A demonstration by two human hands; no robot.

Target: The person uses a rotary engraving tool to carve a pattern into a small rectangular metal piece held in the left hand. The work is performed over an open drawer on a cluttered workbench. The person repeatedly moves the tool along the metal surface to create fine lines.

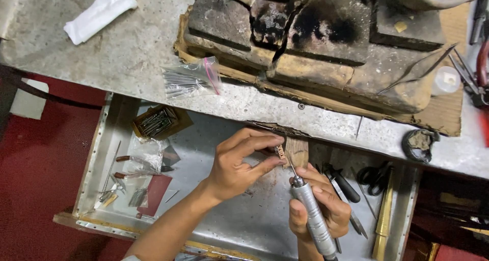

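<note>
The right hand (321, 207), lowest in view and nearest the camera, has its fingers wrapped shut around a silver rotary handpiece (311, 217), which points toward 11 o'clock; its thin bit runs up to a small metal piece (279, 150). The left hand (235, 164) comes in from 7 o'clock and pinches that piece between thumb and curled fingertips, pressing it against a wooden peg (297, 151) that juts from the bench edge. The piece sits just at 9 o'clock of the peg, touching the bit's tip.

Below both hands is a metal tray (239, 220). At 9 o'clock of the left hand, in the tray, lie a small box of burs (159, 122), some plastic bags and loose tools. At 3 o'clock of the right hand are black scissors (373, 177) and a brass rod (383, 215). On the bench (127, 52), at 12 o'clock, stands a charred block (316, 31); a clear bag of wires (191, 78) lies at 11 o'clock, and a white cloth (100, 12) lies far off at 10 o'clock.
</note>
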